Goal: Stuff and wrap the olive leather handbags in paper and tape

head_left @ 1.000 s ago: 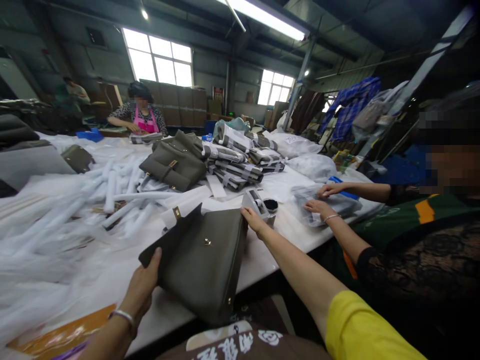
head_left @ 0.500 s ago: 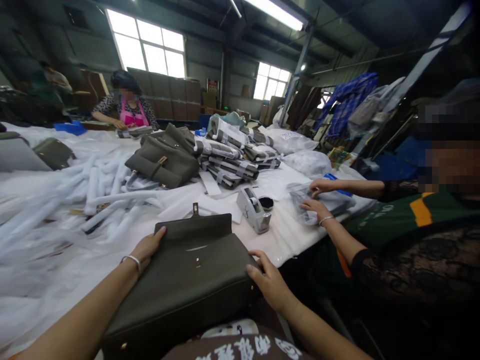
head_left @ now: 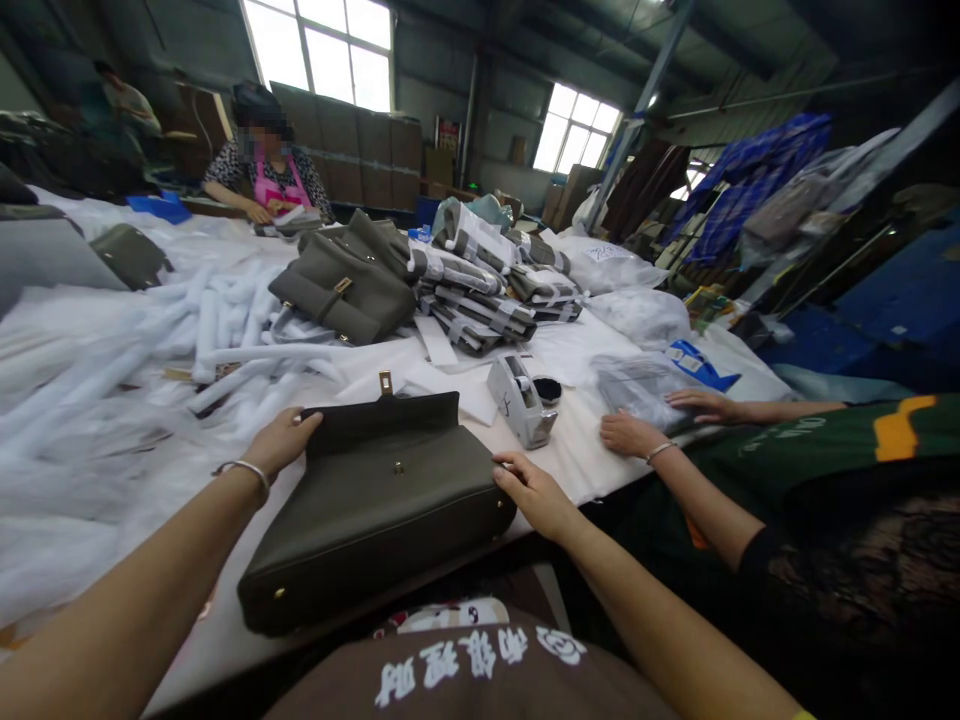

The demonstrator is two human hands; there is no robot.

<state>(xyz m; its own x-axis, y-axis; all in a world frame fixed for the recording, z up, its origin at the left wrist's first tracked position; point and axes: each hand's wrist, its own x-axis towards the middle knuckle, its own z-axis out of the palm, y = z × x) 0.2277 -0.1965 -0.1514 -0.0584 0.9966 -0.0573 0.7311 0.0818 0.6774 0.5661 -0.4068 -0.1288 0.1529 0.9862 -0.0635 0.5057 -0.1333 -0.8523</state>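
Observation:
A dark olive handbag (head_left: 382,500) lies at the near table edge, its flap raised and pointing away, with a gold clasp at the flap's tip. My left hand (head_left: 283,442) pinches the flap's left corner. At the bag's right side, my right hand (head_left: 534,492) has its thumb and fingers closed on the edge. A grey tape dispenser (head_left: 521,400) stands just beyond the bag. White foam rolls (head_left: 217,330) and thin wrapping sheets are heaped to the left.
Olive bags (head_left: 352,290) and wrapped bundles (head_left: 480,290) are piled mid-table. At the right, a co-worker's hands (head_left: 637,435) press on a clear plastic bag (head_left: 637,385). Another person (head_left: 277,190) in a pink apron sits across the table (head_left: 577,460).
The handbag now sits flatter on the table edge, with both my hands still on it. The co-worker's hands have lowered onto the plastic, and the view has tilted down.

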